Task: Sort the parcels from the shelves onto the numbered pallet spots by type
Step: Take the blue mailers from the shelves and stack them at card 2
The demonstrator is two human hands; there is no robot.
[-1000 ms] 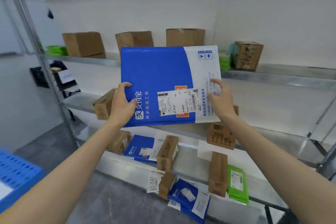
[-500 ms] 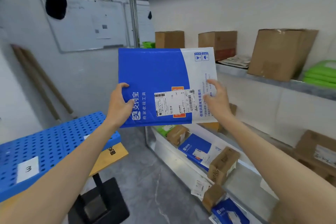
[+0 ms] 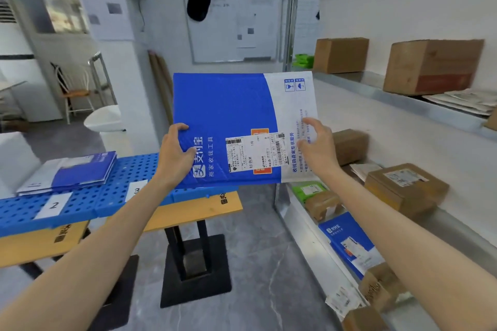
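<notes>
I hold a large blue-and-white padded mailer (image 3: 236, 115) upright in front of me, its shipping label facing me. My left hand (image 3: 176, 154) grips its lower left edge, thumb on the front. My right hand (image 3: 318, 148) holds the white right edge, fingers spread over the front. Behind and below lies the blue perforated pallet (image 3: 88, 201) with paper labels 2 (image 3: 53, 205) and 3 (image 3: 136, 190). A stack of blue mailers (image 3: 70, 172) lies on the pallet behind label 2.
Metal shelves (image 3: 403, 99) on the right carry brown boxes (image 3: 433, 66), green bags (image 3: 304, 60) and another blue mailer (image 3: 349, 242). The pallet rests on yellow tables with a black pedestal base (image 3: 195, 269). A whiteboard (image 3: 234, 27) hangs on the far wall; a chair (image 3: 76, 88) stands far left.
My view has swung left from the shelves toward the pallet. The mailer stays in both hands, and labels 2 and 3 and the mailer stack have come into sight.
</notes>
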